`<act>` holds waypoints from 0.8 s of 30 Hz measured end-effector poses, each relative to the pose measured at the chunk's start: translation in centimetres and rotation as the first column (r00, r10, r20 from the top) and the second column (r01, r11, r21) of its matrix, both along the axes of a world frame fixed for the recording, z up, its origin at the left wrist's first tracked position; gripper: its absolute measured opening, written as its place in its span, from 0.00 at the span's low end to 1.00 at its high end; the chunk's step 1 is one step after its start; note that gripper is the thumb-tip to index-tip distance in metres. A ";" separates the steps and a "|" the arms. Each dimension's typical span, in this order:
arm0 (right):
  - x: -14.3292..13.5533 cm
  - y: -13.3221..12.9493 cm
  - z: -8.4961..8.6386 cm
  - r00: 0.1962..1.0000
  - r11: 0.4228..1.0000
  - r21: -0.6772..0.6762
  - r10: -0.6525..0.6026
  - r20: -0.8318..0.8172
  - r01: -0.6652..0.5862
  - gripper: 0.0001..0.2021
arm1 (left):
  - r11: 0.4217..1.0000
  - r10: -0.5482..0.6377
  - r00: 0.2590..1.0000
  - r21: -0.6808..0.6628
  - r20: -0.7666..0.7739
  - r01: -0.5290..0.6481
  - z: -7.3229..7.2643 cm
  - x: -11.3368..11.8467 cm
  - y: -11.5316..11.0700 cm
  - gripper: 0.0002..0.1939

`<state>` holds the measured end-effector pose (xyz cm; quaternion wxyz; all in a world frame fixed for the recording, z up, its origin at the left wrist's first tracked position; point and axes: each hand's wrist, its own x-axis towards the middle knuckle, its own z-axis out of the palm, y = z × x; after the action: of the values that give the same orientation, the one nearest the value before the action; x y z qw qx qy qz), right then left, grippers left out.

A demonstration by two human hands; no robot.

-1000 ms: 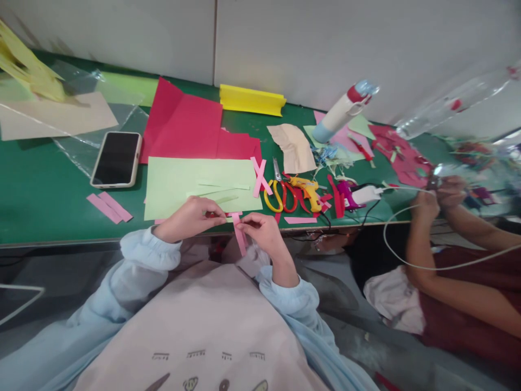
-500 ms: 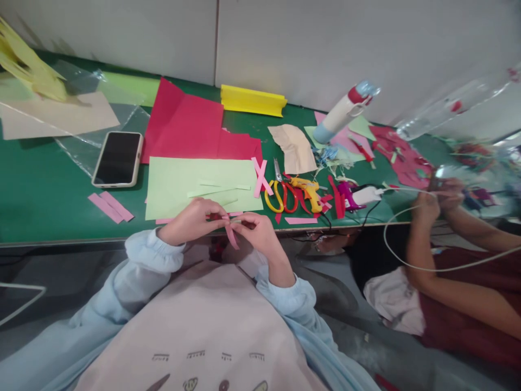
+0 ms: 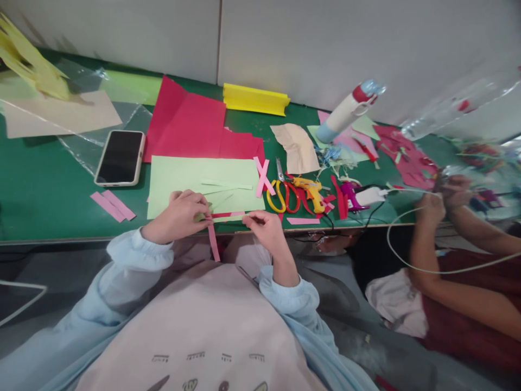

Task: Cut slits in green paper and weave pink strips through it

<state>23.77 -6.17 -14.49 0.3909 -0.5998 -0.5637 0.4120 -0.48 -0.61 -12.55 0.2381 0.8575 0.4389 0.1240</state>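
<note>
Between my hands, at the table's front edge, a light green paper strip [image 3: 228,218] is stretched sideways. My left hand [image 3: 183,214] pinches its left end together with a pink paper strip [image 3: 214,243], which hangs down past the edge. The right end of the green strip is between the thumb and fingers of my right hand [image 3: 266,231]. Behind them lies a light green paper sheet [image 3: 175,176], with thin green strips [image 3: 228,185] on it. Two crossed pink strips [image 3: 261,176] rest at the sheet's right edge.
Scissors [image 3: 280,190], a yellow glue gun [image 3: 311,193] and red scraps lie to the right. A phone [image 3: 121,157] and two pink strips [image 3: 113,206] are at the left. A bottle [image 3: 345,114] stands behind. On the far right, another person's hands [image 3: 443,198] hold something unclear.
My hands have drawn apart, the left moving left and the right slightly right. The green strip now shows stretched between them, and the pink strip hangs from my left fingers.
</note>
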 end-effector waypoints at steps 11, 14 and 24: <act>1.5 0.3 0.0 0.997 0.997 -0.039 -0.073 -0.006 0.072 0.14 | 0.999 0.037 0.998 0.011 -0.053 -0.037 0.1 -1.7 -0.2 0.10; 1.7 0.3 -0.2 0.997 0.996 -0.038 -0.082 -0.012 0.081 0.14 | 1.000 0.026 0.999 -0.005 -0.032 -0.027 0.1 -1.9 -0.2 0.10; 1.8 1.7 0.8 0.981 0.989 -0.001 -0.147 -0.126 0.148 0.18 | 0.971 0.190 0.941 -0.194 0.279 -0.138 1.2 -1.3 -0.7 0.15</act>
<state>25.53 -4.47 -13.68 0.4573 -0.6114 -0.4936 0.4165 -1.77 -1.31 -11.31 0.3625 0.7660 0.4775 0.2321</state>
